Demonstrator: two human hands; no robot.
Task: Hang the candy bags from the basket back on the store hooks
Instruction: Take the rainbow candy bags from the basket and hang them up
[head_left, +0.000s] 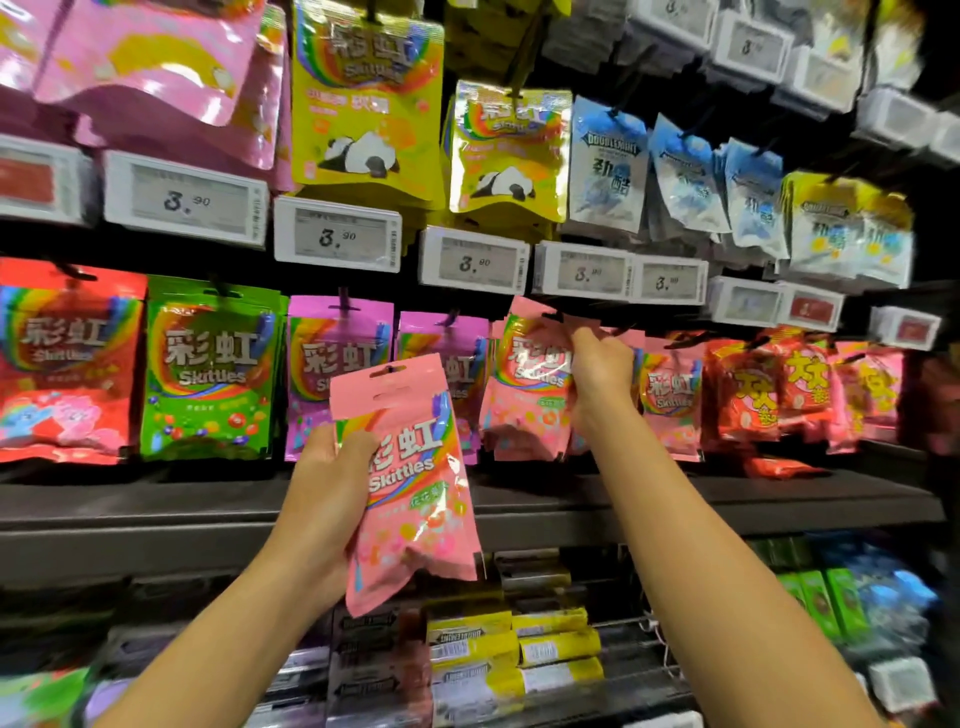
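Candy bag (415, 483), pink, sits near me in my left hand (324, 499), fingers curled round its edge, while my right hand (602, 371) pinches another pink bag (530, 384) at the far hook (553, 315); next, I judge, threading its hole on.

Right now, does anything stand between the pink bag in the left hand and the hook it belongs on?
Yes. The right hand grips the pink bags already hanging there, covering the hook; the held bag is lower left.
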